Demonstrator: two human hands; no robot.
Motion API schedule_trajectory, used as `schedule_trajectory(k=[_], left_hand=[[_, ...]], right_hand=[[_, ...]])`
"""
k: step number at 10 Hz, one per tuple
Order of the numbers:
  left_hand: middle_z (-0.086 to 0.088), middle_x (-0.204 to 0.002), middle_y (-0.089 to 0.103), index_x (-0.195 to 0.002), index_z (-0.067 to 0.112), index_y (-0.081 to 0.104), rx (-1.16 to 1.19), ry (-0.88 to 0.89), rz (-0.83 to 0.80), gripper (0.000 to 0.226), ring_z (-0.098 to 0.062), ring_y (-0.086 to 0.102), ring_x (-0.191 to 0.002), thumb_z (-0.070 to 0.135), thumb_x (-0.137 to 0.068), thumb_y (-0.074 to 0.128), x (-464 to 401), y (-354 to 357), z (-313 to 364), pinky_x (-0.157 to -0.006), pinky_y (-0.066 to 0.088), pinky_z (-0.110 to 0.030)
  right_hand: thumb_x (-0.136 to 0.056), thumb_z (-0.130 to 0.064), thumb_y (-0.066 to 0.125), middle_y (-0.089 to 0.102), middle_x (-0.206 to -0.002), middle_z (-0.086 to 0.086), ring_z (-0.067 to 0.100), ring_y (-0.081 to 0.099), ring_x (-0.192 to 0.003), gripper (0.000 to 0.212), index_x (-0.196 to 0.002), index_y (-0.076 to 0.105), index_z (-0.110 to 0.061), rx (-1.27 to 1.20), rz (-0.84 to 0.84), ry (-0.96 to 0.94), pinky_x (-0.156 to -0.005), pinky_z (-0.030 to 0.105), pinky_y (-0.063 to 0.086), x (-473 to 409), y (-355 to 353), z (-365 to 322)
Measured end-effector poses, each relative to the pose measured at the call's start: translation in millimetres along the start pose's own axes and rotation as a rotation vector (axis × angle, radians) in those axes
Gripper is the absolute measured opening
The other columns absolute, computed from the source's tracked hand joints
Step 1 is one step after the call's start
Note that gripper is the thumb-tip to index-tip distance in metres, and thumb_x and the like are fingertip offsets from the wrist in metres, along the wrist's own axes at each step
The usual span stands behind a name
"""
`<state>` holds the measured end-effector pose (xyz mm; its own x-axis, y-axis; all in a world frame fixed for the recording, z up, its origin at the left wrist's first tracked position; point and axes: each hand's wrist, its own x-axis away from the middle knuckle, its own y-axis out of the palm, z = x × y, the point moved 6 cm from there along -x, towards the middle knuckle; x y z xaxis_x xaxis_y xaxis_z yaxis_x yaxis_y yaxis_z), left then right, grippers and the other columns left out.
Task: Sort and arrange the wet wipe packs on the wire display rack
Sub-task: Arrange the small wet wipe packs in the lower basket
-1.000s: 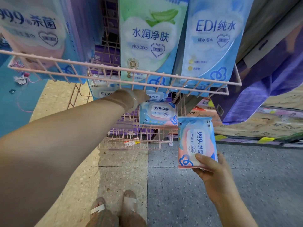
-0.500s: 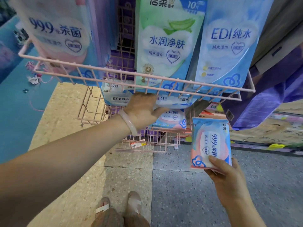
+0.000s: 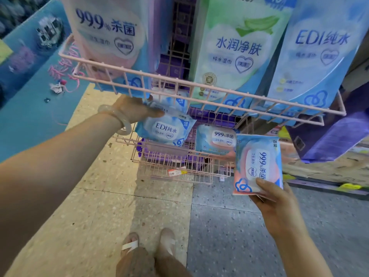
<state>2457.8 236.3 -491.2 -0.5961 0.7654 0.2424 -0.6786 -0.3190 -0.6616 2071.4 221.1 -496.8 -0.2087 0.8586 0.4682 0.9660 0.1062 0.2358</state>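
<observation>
in the middle of the frame, under the top shelf [image 3: 199,87] of the pink wire rack [image 3: 179,168], the left hand [image 3: 133,109] pinches a blue wet wipe pack [image 3: 165,130] by its upper edge, thumb on the front and the other fingers hidden behind it, so the pack hangs tilted just above the lower shelf. beside it to the right a pink-and-blue pack [image 3: 216,139] already lies in that shelf. at lower right the right hand [image 3: 273,202] grips another pink-and-blue pack [image 3: 257,166] by its bottom end, thumb across the face, held well clear of the rack. the step looks like lifting the blue pack out to regroup it, so it would pay to draw it forward low enough to miss the top shelf's front wire, and to keep the pinch firm since the soft pack sags. the pink pack in the right hand probably belongs next to its twin. three large packs stand in the top shelf above.
</observation>
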Motion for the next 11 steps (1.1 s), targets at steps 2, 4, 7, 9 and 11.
schedule_trajectory(k=[2,4,7,9,11], left_hand=[[0.006,-0.093,0.062,-0.107,0.009,0.051,0.270,-0.097,-0.022,0.057,-0.008,0.061,-0.081,0.039,-0.067,0.078,18.9,18.7,-22.8,-0.072,0.048,-0.015],[0.006,-0.068,0.057,-0.067,0.024,0.050,0.055,-0.115,-0.152,0.041,-0.013,0.052,-0.062,0.064,-0.077,0.053,11.8,16.8,-16.0,-0.054,0.035,-0.026],[-0.024,-0.137,0.046,-0.143,0.003,0.016,-0.293,-0.234,-0.069,0.094,-0.040,0.048,-0.122,0.069,-0.080,0.042,1.9,30.1,-14.7,-0.101,0.037,-0.047],[-0.030,-0.141,0.038,-0.148,0.009,-0.009,-0.226,-0.171,-0.134,0.095,-0.042,0.046,-0.122,0.052,-0.086,0.049,17.2,45.2,-14.4,-0.100,0.035,-0.044],[-0.020,-0.145,0.036,-0.141,0.003,0.023,-0.784,0.043,0.101,0.071,-0.036,0.031,-0.135,0.049,-0.089,0.042,42.1,28.0,28.4,-0.111,0.023,-0.045]], right_hand=[[-0.055,-0.011,0.065,0.076,-0.084,-0.001,0.016,0.072,-0.072,0.060,-0.114,0.052,-0.010,0.038,-0.009,0.001,-0.061,0.026,0.056,-0.7,6.2,-2.5],[-0.056,-0.011,0.064,0.075,-0.084,-0.001,0.015,0.071,-0.071,0.066,-0.119,0.050,-0.008,0.039,-0.010,0.008,-0.069,0.032,0.054,-2.7,7.5,-0.9],[-0.056,-0.010,0.063,0.074,-0.082,0.001,0.016,0.071,-0.069,0.065,-0.119,0.051,-0.005,0.089,-0.025,-0.009,-0.062,0.026,0.058,-7.7,7.5,-10.4],[-0.054,-0.010,0.065,0.074,-0.080,0.000,0.015,0.070,-0.067,0.065,-0.117,0.052,-0.006,0.123,-0.045,0.019,-0.057,0.025,0.057,-16.2,6.9,-17.7],[-0.050,-0.017,0.071,0.070,-0.097,0.010,0.022,0.067,-0.075,0.074,-0.120,0.053,-0.001,0.194,-0.053,0.032,-0.066,0.032,0.054,-37.0,21.7,-32.1]])
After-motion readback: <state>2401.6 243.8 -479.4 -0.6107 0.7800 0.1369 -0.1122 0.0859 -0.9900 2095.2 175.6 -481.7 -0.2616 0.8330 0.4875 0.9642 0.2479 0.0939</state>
